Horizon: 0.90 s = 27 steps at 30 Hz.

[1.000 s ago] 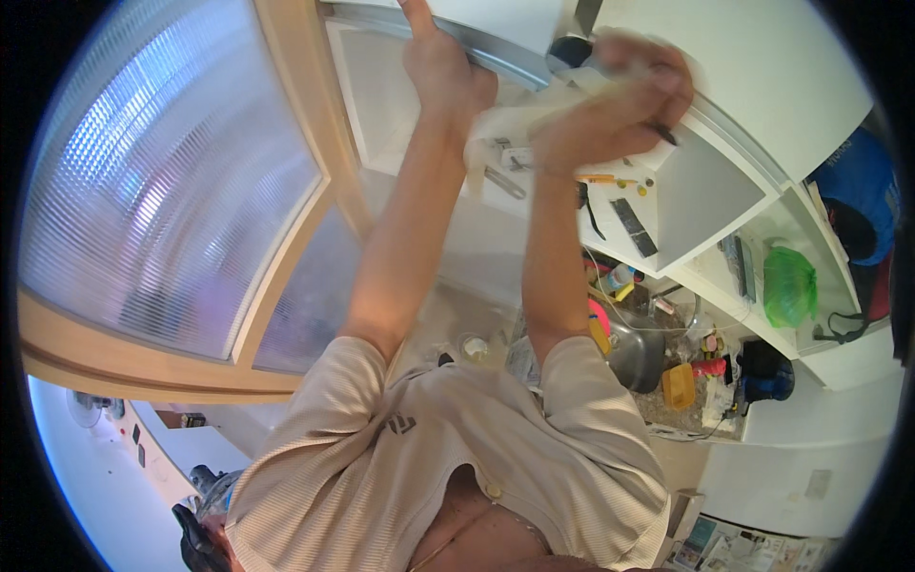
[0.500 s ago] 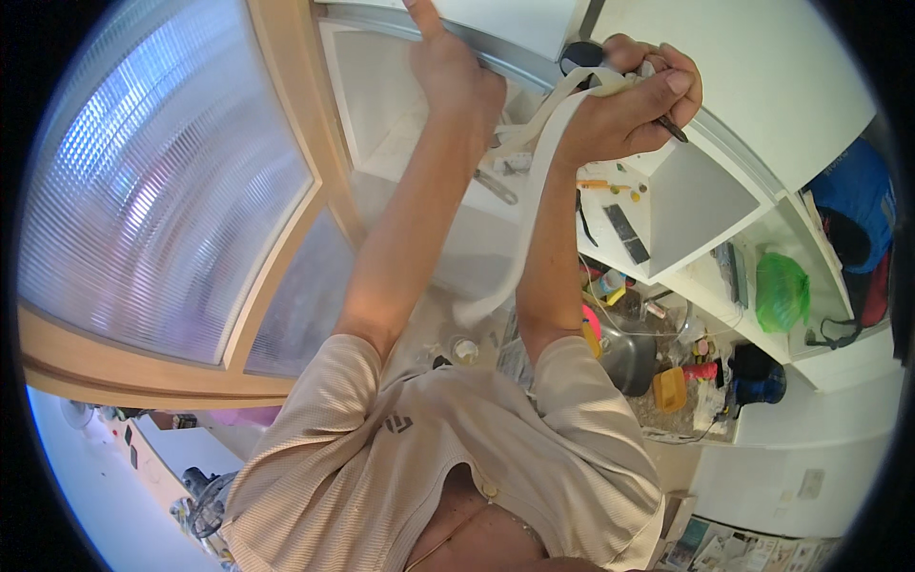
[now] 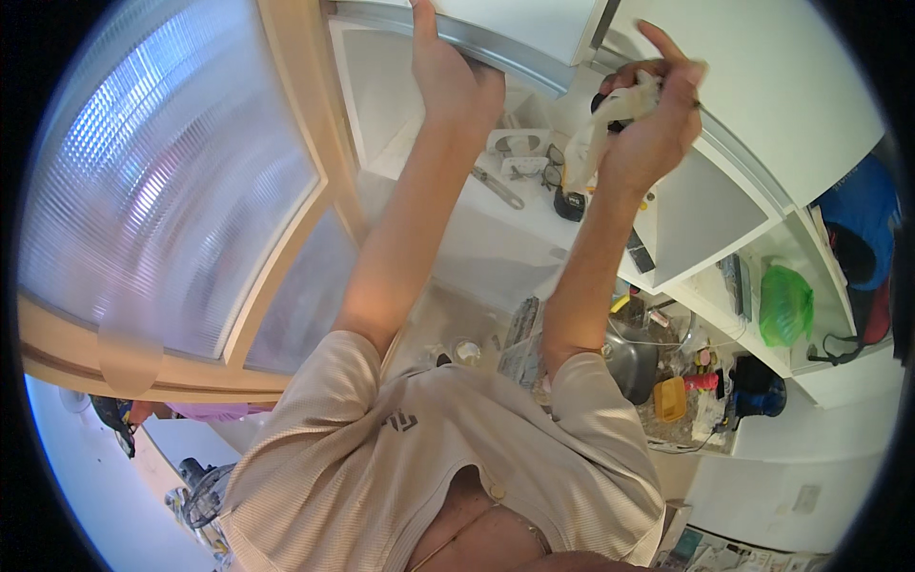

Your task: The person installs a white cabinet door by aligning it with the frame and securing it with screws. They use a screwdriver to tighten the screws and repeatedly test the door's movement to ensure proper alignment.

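Observation:
My right hand (image 3: 653, 114) is raised in front of a white cabinet door (image 3: 762, 86) and grips a pale cloth (image 3: 596, 143), bunched in the fist with a short end hanging down. A small dark object shows behind the fingers; I cannot tell what it is. My left hand (image 3: 448, 71) is held up flat against the grey metal rail (image 3: 534, 62) at the top of the open shelf, fingers stretched upward and partly cut off by the picture's edge. It holds nothing.
The white shelf (image 3: 457, 219) carries white round fittings (image 3: 519, 145), spectacles (image 3: 554, 164), a wrench (image 3: 498, 188) and a small black item (image 3: 569, 203). A frosted window (image 3: 162, 191) is on the left. A metal pot (image 3: 634, 360), yellow container (image 3: 670, 398) and green bag (image 3: 783, 305) lie on the right.
The cloth hung in a long strip down past my forearms; now it is gathered short in my right hand. My left hand stays up at the rail.

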Available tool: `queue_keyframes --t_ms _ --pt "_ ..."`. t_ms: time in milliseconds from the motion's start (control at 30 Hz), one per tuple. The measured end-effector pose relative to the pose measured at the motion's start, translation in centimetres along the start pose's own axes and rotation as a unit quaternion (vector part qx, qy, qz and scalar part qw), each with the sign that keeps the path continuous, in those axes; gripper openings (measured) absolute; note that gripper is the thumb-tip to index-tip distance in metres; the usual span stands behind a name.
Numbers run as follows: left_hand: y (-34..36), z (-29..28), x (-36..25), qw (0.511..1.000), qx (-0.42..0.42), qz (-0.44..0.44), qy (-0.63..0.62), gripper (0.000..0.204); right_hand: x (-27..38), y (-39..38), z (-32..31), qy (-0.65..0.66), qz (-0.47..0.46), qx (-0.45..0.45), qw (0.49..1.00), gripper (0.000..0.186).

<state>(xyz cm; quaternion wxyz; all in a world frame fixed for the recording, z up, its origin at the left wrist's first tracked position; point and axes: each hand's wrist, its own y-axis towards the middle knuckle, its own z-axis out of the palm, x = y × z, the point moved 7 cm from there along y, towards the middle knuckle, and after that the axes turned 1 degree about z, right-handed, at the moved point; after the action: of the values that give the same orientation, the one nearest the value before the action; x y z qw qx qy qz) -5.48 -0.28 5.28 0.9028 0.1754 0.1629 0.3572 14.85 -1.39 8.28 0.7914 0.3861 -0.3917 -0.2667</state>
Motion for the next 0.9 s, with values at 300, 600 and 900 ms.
queue_keyframes --t_ms 300,600,900 --pt "2.1 -0.9 -0.4 0.997 -0.068 0.025 0.021 0.073 0.0 4.2 6.5 -0.32 -0.041 0.084 0.943 0.036" --pt "2.3 -1.7 0.4 0.993 -0.092 0.069 0.013 0.079 -2.1 4.2 5.5 -0.196 -0.058 0.054 0.977 0.028" --pt "-0.6 -0.4 -1.0 0.988 -0.137 0.026 0.059 0.076 -2.3 5.3 4.2 -0.286 -0.024 0.099 0.953 0.04"
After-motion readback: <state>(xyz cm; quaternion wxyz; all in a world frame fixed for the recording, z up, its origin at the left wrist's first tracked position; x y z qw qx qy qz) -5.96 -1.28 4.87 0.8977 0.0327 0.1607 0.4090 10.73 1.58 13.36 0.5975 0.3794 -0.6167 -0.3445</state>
